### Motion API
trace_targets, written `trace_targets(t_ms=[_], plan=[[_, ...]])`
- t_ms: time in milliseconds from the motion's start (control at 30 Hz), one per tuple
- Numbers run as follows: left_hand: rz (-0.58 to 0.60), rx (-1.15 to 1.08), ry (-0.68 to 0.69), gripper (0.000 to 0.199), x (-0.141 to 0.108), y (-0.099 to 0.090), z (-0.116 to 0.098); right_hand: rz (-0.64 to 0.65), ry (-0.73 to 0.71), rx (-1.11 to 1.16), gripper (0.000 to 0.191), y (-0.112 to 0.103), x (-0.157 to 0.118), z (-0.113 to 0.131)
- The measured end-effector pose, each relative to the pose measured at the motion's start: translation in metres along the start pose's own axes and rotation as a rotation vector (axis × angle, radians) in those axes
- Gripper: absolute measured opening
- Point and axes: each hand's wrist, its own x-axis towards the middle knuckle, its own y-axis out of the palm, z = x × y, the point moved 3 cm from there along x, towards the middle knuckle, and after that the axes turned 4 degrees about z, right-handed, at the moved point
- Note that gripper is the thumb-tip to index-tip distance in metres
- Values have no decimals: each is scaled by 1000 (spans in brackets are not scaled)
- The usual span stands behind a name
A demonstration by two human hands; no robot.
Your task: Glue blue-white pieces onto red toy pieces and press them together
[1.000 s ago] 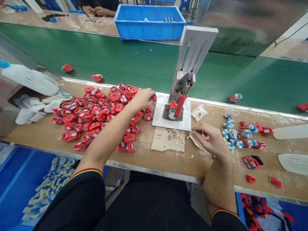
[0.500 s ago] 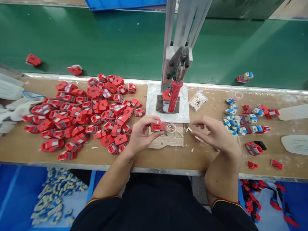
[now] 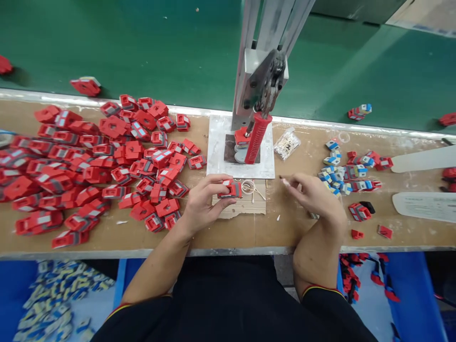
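Between the thumb and fingers of my left hand (image 3: 206, 202) is a red and grey block (image 3: 230, 189), held above a torn piece of cardboard (image 3: 242, 206). A clear ring (image 3: 248, 186) and cotton swabs lie on that cardboard, just right of the block. My right hand (image 3: 306, 192) is closed in a pinch to the right, with a small thin piece (image 3: 285, 181) at its fingertips; it is too small to make out well. Behind both hands, a press with a red handle (image 3: 258, 137) stands on a white plate (image 3: 216, 156).
Many red blocks (image 3: 89, 173) are heaped at the left. Right of the press lies a bag of swabs (image 3: 287, 143). Blue and white pieces (image 3: 333, 173) sit farther right. A green surface (image 3: 142, 52) runs behind the table, and blue bins (image 3: 415, 285) stand below its front edge.
The view has shifted, so the scene sits farther left. The block in my left hand has turned and shows its grey side. My right hand's fingers have come together on the small piece.
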Motion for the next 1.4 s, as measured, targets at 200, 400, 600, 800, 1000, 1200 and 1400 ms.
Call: trace_targets(t_ms=[200, 400, 600, 800, 1000, 1200, 1400], plan=[[-64, -213, -130, 49, -4, 12, 0, -260, -416, 622, 22, 0, -23, 29], [-32, -234, -122, 36, 0, 14, -4, -370, -683, 470, 30, 16, -19, 78], [-44, -296, -101, 40, -1, 14, -4, -371, -727, 383, 22, 16, -17, 88], [-27, -361, -183, 38, -3, 14, -4, -258, -679, 460, 16, 25, -16, 89], [-54, -362, -178, 40, -4, 13, -2, -172, -563, 541, 21, 35, -19, 83], [-59, -378, -179, 39, -5, 13, -1, -91, -670, 500, 20, 29, -22, 84], [-68, -410, -205, 39, -3, 12, -2, 1, -733, 558, 22, 33, -23, 83]])
